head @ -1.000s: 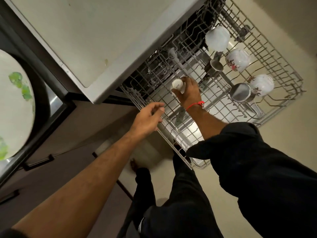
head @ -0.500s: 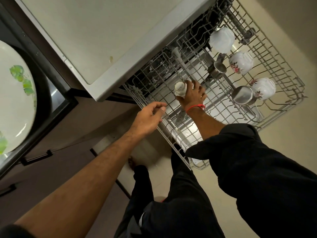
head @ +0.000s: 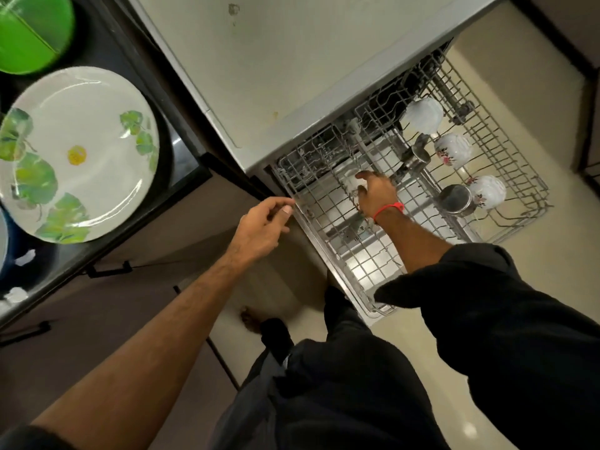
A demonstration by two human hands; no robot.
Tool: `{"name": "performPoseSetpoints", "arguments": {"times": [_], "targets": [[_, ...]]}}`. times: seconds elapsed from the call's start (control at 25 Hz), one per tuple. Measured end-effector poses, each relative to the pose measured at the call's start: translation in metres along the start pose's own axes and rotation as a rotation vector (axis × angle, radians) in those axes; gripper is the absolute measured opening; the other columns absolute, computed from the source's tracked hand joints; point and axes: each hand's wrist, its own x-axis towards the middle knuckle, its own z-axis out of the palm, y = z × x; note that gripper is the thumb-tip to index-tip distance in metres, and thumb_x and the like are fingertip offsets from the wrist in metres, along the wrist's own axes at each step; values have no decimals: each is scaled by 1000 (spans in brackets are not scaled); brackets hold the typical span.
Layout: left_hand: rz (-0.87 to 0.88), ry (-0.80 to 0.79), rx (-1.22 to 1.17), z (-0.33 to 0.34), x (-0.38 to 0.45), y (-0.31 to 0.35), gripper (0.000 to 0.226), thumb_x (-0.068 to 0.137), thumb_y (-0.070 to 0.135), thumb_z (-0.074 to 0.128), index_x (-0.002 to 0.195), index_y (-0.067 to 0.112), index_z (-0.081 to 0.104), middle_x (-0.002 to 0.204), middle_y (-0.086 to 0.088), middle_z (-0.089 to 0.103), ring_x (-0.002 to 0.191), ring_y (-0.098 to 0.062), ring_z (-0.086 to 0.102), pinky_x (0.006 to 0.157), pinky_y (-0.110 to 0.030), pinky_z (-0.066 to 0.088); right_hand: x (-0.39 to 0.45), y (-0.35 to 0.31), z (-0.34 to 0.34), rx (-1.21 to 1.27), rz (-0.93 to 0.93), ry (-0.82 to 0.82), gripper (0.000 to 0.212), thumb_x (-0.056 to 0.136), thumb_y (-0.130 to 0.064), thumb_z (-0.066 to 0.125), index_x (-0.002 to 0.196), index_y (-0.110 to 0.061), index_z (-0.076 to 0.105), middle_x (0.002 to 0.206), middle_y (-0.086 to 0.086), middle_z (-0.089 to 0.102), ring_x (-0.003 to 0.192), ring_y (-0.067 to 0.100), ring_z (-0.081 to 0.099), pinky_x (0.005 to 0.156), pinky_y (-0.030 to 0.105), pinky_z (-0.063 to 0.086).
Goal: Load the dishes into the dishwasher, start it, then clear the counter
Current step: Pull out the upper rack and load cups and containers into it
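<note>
Head view looked down at a pulled-out dishwasher rack (head: 506,164) at about 2 o'clock, over a pale glossy floor (head: 535,261). The right hand (head: 376,193), red band on its wrist, was inside the rack with fingers curled round a small white cup (head: 352,183), mostly hidden by the hand. The left hand (head: 264,227) hovered at the rack's near-left corner, fingers loosely bent, holding nothing; contact with the wire unclear. Three upturned white cups (head: 422,115) and two steel cups (head: 454,199) sat along the rack's far side. The grey dishwasher top (head: 292,60) filled 12 o'clock. At 9 o'clock, on a dark counter (head: 181,147), lay a white plate with green leaves (head: 78,154); a green dish (head: 32,30) at 10 o'clock. Brown cabinet fronts (head: 97,306) below.
</note>
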Motion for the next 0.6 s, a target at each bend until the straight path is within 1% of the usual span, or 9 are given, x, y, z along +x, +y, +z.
{"name": "performPoseSetpoints", "arguments": {"times": [0.08,0.16,0.24,0.28,0.36,0.4,0.48,0.6], "targets": [[-16,6,-10,0,-5,-12,16,105,33,50,113,42,61,114,7,69,90,-9,72,66,-27,57,15,3,4,-28,-1,-9,46,94,-9,53,139,-20,52,140,18,53,125,38,52,103,42,44],[-33,17,-33,8,-4,-22,17,105,32,51,112,42,62,114,7,69,89,-8,72,67,-23,52,40,7,12,-116,-15,-94,57,95,-8,52,148,-25,39,151,14,42,133,39,44,109,47,42],[-34,18,-46,22,-1,-26,18,105,31,51,117,37,63,114,8,69,91,-8,71,68,-21,51,66,14,19,-229,-7,-222,62,97,-16,51,153,-32,28,161,4,27,142,40,30,115,51,32],[-33,12,-47,31,0,-25,20,105,31,51,119,35,64,114,9,69,92,-8,70,67,-19,50,76,19,23,-276,-16,-282,61,98,-20,50,153,-34,27,163,-1,21,145,40,23,118,51,27],[-26,-11,-41,50,6,-21,23,105,32,52,123,31,65,112,11,70,93,-7,69,67,-17,51,88,32,35,-300,-51,-372,56,99,-22,50,151,-33,32,164,-5,17,149,39,14,119,47,16],[-23,-31,-38,59,9,-19,24,105,32,52,124,30,65,112,12,70,91,-8,70,66,-17,51,88,37,39,-301,-73,-385,54,98,-20,51,148,-34,37,164,-7,18,149,38,13,119,46,15],[-3,-69,-21,75,19,-14,25,105,33,52,126,29,64,114,14,68,90,-12,70,66,-18,52,87,43,42,-337,-126,-309,49,95,-18,57,138,-38,46,160,-9,26,145,39,19,115,50,22],[24,-94,29,90,40,-6,25,105,32,53,126,26,65,113,12,65,98,-8,66,73,-19,49,82,47,38,-317,-175,-207,39,87,-12,64,119,-33,53,145,-7,43,136,40,30,106,53,30]]}}
